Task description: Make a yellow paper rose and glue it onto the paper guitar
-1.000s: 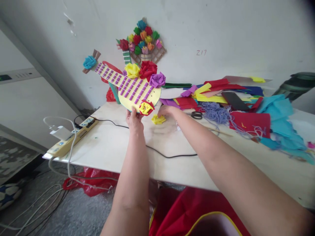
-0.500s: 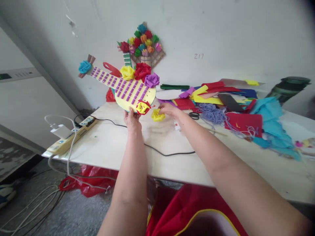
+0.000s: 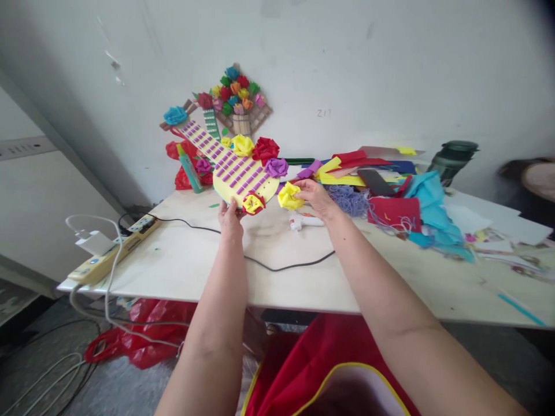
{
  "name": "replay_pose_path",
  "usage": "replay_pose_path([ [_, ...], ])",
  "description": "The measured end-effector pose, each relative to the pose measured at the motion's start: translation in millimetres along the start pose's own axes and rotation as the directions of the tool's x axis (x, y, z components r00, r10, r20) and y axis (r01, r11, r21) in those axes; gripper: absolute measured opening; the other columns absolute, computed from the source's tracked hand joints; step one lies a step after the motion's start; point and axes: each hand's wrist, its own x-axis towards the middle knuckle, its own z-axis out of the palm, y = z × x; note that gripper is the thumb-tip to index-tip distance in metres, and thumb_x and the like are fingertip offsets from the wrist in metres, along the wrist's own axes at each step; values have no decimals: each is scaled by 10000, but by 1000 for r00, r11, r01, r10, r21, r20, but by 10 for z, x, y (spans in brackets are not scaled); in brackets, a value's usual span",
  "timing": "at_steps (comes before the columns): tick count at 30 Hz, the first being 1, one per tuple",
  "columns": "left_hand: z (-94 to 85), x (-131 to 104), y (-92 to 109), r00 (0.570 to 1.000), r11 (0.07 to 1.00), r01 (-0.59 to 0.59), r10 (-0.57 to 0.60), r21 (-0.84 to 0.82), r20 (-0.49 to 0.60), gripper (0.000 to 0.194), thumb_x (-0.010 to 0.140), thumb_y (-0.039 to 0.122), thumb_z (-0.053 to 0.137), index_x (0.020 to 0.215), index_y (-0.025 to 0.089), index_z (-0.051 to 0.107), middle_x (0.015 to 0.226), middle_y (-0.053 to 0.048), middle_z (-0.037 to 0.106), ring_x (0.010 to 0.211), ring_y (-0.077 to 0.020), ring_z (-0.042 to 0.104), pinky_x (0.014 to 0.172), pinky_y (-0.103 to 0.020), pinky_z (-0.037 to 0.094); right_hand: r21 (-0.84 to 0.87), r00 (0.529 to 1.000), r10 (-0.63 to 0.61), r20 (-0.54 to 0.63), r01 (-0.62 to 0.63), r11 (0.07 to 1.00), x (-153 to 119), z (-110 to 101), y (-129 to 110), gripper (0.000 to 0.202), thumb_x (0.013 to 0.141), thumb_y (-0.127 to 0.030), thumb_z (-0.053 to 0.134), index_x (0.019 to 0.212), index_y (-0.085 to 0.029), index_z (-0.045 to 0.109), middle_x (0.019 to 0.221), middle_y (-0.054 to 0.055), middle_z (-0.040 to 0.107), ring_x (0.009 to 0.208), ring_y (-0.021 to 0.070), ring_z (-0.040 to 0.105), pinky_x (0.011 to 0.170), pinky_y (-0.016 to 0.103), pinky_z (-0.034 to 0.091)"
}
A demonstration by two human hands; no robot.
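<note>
My left hand (image 3: 231,217) is closed on the lower edge of a guitar-shaped craft (image 3: 224,185), its thumb in front. The craft is pale yellow with purple strips across it and is held tilted, its neck up to the left. A blue flower (image 3: 175,115) tops the neck; yellow, red and purple flowers (image 3: 276,167) line the upper right edge, and a red-and-yellow flower (image 3: 254,203) sits at the bottom. Between the fingertips of my right hand (image 3: 315,196) is a loose yellow paper flower (image 3: 290,196), just right of the craft and apart from it.
A white glue gun (image 3: 306,221) lies below my right hand. Coloured sheets (image 3: 347,170), purple yarn (image 3: 347,200) and a dark bottle (image 3: 453,160) fill the right back. A glue bottle (image 3: 189,170) stands left, and a power strip (image 3: 117,252) with cables lies at the left edge.
The view has shifted. My right hand has raised the yellow flower slightly and turned its face more towards me. The guitar craft's neck now tilts more steeply, still in my left hand.
</note>
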Motion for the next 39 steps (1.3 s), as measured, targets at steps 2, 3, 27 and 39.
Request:
replay_pose_path([
  [2,0,-6,-22,1000,1000,26,-26,-2,17,525,574,460,808,1000,205,637,733,0,662,513,-79,563,512,-204,497,15,1000,-24,-5,24,1000,-17,-21,33,322,585,-205,627,898,-177,558,861,13,670,821,150,629,791,284,504],
  [3,-1,-5,-32,999,999,38,-38,0,21,523,565,451,813,990,200,638,723,2,661,503,-78,556,506,-205,497,11,1000,-30,-3,30,999,-22,-22,46,326,585,-208,627,902,-177,556,858,13,670,818,151,630,791,286,507],
  [27,11,-17,-77,982,992,95,-107,85,154,514,595,426,797,1023,186,645,749,-27,684,539,-114,591,516,-228,491,-802,972,-219,89,200,563,-41,150,-67,406,707,-229,587,1108,-200,651,1048,48,722,1010,237,634,890,331,467],
  [39,17,-8,-77,984,991,94,-108,96,143,568,559,465,815,1008,170,632,722,-18,691,504,-105,577,485,-213,494,-871,935,-342,90,240,428,-32,214,-8,384,720,-221,573,1096,-184,644,1069,83,703,1027,294,585,879,422,432],
])
